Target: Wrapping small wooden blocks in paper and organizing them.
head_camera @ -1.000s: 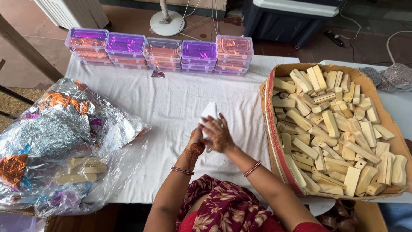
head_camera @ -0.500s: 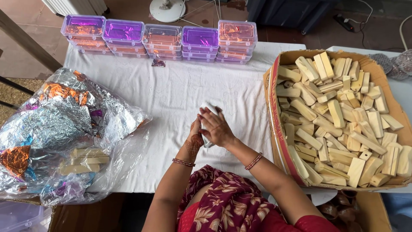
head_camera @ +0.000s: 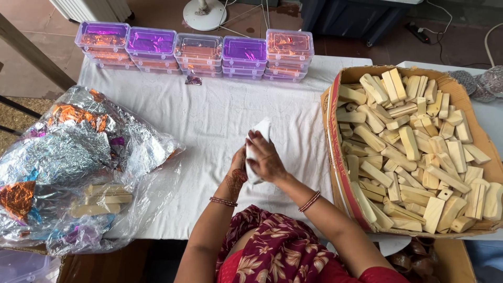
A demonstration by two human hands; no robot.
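Both my hands meet over the middle of the white tablecloth (head_camera: pixel 209 120), closed around a piece of white paper or cloth (head_camera: pixel 260 131) that wraps something I cannot see. My right hand (head_camera: pixel 268 161) lies on top of the white wrap and my left hand (head_camera: pixel 238 173) holds it from underneath at the left. The upper end of the wrap sticks out above my fingers. Each wrist carries thin bangles.
A cardboard box (head_camera: pixel 341 157) full of pale wooden blocks (head_camera: pixel 414 152) fills the right side. A clear bag of crumpled silver and orange foil (head_camera: pixel 73 152), with several blocks inside, lies left. Stacked clear plastic boxes with purple and orange foil (head_camera: pixel 199 50) line the far edge.
My hands have stayed at the table's middle, turning the white wrap slightly; more of its upper end shows now. The view has shifted a little.
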